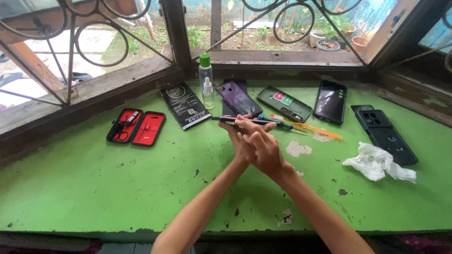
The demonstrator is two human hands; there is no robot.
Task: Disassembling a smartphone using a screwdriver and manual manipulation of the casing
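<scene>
Our left hand (238,136) and right hand (261,146) clamp a thin dark phone (235,120) edge-on, bare green painted table (94,188) all around it.

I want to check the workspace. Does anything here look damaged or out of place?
The green table has chipped paint in many spots, with pale bare patches near the hands. A crumpled white tissue lies loose beside the dark phone case. Otherwise the things lie in a tidy row.
</scene>
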